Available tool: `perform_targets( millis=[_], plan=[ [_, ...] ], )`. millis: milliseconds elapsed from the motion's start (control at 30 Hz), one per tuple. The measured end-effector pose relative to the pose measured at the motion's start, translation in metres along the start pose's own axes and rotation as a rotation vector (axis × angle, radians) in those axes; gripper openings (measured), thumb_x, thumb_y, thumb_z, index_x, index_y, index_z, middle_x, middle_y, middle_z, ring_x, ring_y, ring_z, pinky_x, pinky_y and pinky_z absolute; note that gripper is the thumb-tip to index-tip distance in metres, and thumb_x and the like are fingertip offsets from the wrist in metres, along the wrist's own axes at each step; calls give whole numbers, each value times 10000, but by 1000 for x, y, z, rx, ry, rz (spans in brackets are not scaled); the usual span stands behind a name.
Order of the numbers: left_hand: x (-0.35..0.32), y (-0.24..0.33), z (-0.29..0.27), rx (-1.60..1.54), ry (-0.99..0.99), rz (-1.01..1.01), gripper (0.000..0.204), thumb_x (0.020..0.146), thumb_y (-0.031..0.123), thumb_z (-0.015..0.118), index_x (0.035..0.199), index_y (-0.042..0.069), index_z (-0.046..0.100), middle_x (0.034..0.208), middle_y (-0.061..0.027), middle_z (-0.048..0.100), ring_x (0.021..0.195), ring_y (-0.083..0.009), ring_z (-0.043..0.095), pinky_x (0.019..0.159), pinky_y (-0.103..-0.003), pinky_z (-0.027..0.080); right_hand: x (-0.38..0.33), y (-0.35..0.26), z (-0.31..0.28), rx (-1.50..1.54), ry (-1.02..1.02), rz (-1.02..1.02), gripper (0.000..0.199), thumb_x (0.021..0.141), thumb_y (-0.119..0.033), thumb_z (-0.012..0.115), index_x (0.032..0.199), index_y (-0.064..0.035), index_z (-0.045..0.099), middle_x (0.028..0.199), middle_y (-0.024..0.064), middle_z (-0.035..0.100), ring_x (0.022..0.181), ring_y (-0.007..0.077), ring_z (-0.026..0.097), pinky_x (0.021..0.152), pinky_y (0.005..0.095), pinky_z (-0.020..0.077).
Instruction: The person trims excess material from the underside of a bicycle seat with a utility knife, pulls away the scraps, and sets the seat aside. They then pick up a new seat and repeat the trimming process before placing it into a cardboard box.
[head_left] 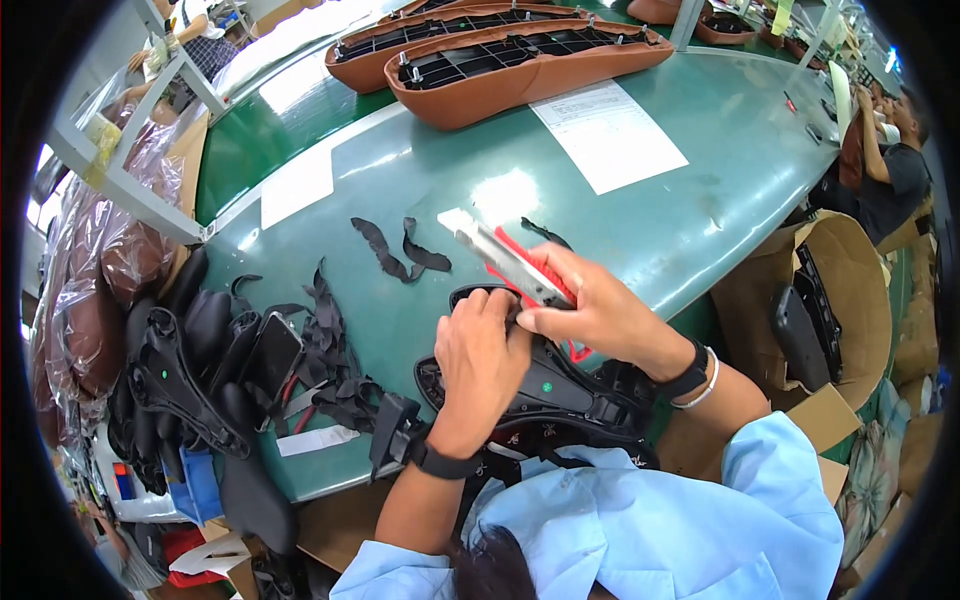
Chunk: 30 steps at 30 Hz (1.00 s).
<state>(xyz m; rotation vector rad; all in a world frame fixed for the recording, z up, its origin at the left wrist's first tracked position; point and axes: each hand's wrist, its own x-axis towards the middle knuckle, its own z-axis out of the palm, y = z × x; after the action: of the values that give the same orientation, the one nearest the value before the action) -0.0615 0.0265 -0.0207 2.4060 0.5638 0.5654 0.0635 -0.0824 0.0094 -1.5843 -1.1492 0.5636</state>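
A black saddle-like part lies with its ribbed underside up at the table's near edge, in front of me. My left hand has its fingers curled over the part's far end, gripping the rim. Close beside it, my right hand is closed round a utility knife with a silver body and red grip, its tip pointing to the far left. A red loop shows below the right hand; I cannot tell whether it belongs to the knife. Both hands meet over the rim, which hides what the fingertips touch.
Black fabric strips and offcuts lie on the green table. More black saddles pile up at left. Brown long seats and paper sheets are at the back. An open carton stands right; a co-worker is beyond.
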Motion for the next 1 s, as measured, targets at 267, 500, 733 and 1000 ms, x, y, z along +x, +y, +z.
perform_targets(
  millis=[267,500,733,1000],
  plan=[
    [1,-5,6,-351,49,-315,212,880,178,588,786,-10,569,717,-132,541,694,-300,539,698,-392,400,-33,-8,-29,-912,-205,-36,580,872,-142,634,1406,-281,456,659,65,551,509,268,563,444,377,404],
    [3,4,-1,-1186,492,-718,110,866,115,626,835,15,594,772,-2,570,667,-64,490,669,-233,427,-61,-22,-20,-1003,-248,-7,612,835,-70,575,1422,-153,424,591,110,531,459,293,539,414,391,368],
    [10,-39,-3,-1848,586,-366,283,984,177,508,720,104,433,658,16,436,725,-137,482,750,-329,432,-120,-41,17,-802,-67,231,622,845,-96,597,1428,-77,383,580,109,520,440,292,530,395,425,362],
    [-38,-40,-34,-1311,792,-544,381,974,432,548,1027,59,488,856,-47,527,808,-143,510,713,-285,419,-128,-26,-16,-325,170,323,567,833,-113,700,1334,-24,450,1044,161,652,897,263,683,780,331,526]
  ],
)
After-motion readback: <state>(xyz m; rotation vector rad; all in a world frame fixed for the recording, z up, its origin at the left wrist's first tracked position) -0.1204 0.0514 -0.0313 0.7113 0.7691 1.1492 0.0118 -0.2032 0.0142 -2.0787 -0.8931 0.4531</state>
